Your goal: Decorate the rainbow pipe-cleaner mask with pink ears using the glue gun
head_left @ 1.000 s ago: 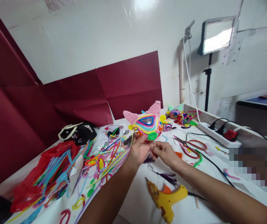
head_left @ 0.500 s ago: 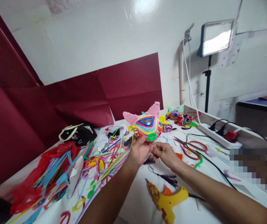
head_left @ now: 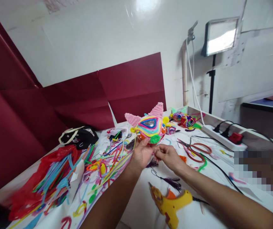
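My left hand (head_left: 141,155) grips the underside of a round craft animal head (head_left: 150,126) wound from coloured pipe cleaners, with two pink cone ears and a green spiral at the front. It is held up above the white table (head_left: 141,203). My right hand (head_left: 167,155) is closed in a pinch just below the head, fingertips touching the left hand's; what it pinches is too small to name. A dark purple tassel (head_left: 153,163) shows under both hands.
Loose pipe cleaners (head_left: 103,162) and a red bag (head_left: 43,178) of them lie at left. A yellow glue gun (head_left: 171,203) lies near me, another tassel (head_left: 169,181) beside it. Scissors (head_left: 193,148), a power strip (head_left: 224,136), a second craft figure (head_left: 186,121) and a lamp (head_left: 221,35) are at right.
Hardly anything differs; both hands and the craft head stay in place, with only a slight shift of the view.
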A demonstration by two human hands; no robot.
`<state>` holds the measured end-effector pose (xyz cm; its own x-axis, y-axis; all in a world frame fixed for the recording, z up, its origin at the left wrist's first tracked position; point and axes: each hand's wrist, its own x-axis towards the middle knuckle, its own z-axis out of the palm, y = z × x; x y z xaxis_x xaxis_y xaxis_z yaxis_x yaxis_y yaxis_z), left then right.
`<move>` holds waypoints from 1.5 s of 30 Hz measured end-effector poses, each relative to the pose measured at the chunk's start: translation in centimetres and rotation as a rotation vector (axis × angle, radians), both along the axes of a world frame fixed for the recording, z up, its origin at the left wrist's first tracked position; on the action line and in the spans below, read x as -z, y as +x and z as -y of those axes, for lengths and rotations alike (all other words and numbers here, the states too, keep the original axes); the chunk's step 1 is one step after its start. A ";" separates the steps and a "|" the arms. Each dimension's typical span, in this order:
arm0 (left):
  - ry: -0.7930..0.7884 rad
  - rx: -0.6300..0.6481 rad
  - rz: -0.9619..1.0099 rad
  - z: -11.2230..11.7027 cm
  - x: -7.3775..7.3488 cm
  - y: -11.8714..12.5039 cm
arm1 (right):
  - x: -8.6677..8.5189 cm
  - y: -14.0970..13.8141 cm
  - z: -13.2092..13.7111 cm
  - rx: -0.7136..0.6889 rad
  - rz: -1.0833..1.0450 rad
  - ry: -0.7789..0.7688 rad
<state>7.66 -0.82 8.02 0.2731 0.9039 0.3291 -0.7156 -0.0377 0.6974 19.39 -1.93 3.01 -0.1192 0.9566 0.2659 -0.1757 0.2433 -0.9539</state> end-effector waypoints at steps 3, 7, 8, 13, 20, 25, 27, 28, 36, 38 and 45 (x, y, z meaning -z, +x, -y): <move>0.000 -0.005 -0.002 -0.1 0.0 0.1 | 0.0 0.0 0.0 0.014 -0.004 -0.004; -0.010 -0.003 0.000 -0.1 0.0 0.1 | 0.0 0.0 0.0 0.031 -0.008 -0.004; -0.012 -0.003 -0.001 -0.2 0.0 0.1 | 0.0 0.0 0.0 0.034 -0.009 -0.006; -0.019 -0.010 0.003 -0.3 0.2 0.0 | -0.1 0.0 0.2 0.048 -0.008 -0.026; -0.004 -0.026 -0.006 -0.1 0.1 0.0 | -0.1 0.1 0.3 0.082 -0.003 -0.058; -0.005 -0.028 -0.018 0.0 0.0 0.0 | -0.1 -0.2 0.0 0.093 0.001 -0.058; -0.005 -0.027 -0.019 0.0 0.1 0.0 | -0.1 -0.3 -0.1 0.096 0.004 -0.060; -0.008 -0.028 -0.016 0.0 0.1 -0.1 | -0.1 -0.3 -0.1 0.097 0.004 -0.062; -0.021 -0.022 0.004 -0.1 0.3 -0.1 | -0.2 -0.3 0.0 0.111 0.016 -0.065; -0.015 -0.022 -0.002 -0.1 0.2 -0.1 | -0.2 -0.3 0.0 0.116 0.022 -0.063; -0.025 -0.031 -0.019 -0.1 0.4 0.1 | -0.1 -0.2 0.0 0.129 0.025 -0.042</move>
<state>7.78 -0.73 7.67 0.2505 0.9200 0.3016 -0.7012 -0.0424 0.7117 19.18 -1.90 3.14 -0.0010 0.9747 0.2236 -0.1216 0.2218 -0.9675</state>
